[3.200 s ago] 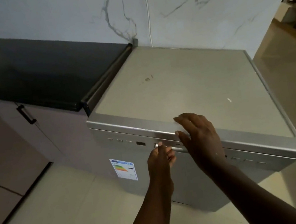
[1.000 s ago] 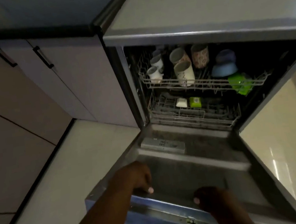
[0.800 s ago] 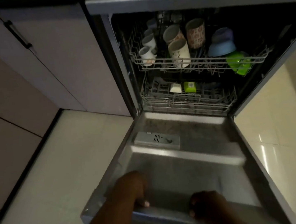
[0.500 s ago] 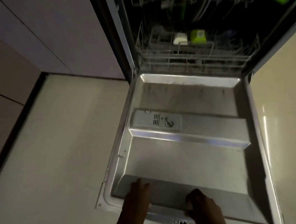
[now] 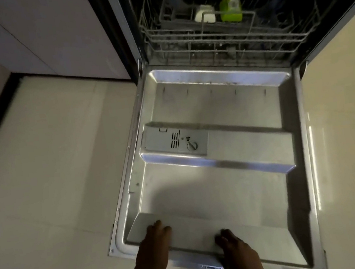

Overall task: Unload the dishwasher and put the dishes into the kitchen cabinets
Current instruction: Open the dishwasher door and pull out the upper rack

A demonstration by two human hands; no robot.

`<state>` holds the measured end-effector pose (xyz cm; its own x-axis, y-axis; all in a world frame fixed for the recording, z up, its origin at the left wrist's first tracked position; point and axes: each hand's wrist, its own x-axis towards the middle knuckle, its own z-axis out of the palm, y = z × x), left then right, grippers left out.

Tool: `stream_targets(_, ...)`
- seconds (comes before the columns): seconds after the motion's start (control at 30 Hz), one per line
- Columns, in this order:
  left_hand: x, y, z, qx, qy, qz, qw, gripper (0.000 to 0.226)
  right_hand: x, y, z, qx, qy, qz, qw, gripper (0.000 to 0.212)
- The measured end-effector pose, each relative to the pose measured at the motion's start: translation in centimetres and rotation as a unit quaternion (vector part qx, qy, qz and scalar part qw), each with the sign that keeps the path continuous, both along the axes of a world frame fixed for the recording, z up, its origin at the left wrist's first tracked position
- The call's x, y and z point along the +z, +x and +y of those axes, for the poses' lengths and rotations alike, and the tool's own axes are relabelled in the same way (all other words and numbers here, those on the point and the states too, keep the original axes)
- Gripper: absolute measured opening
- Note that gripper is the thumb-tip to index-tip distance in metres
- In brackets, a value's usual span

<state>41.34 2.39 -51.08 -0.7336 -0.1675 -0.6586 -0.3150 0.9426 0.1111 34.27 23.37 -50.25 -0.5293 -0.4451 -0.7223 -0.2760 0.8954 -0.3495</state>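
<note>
rack [image 5: 222,36] behind open door [image 5: 223,184], cabinets [image 5: 50,33] left

No readable words, brand names or numbers appear anywhere. The only markings are on the grey plastic detergent dispenser [image 5: 175,143] set into the open stainless-steel dishwasher door [image 5: 225,195]: a few short graduated bars above a round slotted dial [image 5: 192,146], too small to make out further.
</note>
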Motion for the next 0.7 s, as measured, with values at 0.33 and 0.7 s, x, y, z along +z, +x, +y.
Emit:
stream_targets(0.33, 14.4, -15.2, -5.1, -0.021, 0.018, 0.362, 0.932, 0.019, 12.6, -10.0, -4.1, -0.033, -0.143, 0.305, 0.941, 0.028)
stream_targets(0.7, 35.5, -43.9, -13.3, -0.134, -0.091, 0.465, 0.87, 0.061, 33.4, -40.9, -7.5, -0.055, -0.063, 0.563, 0.822, 0.075)
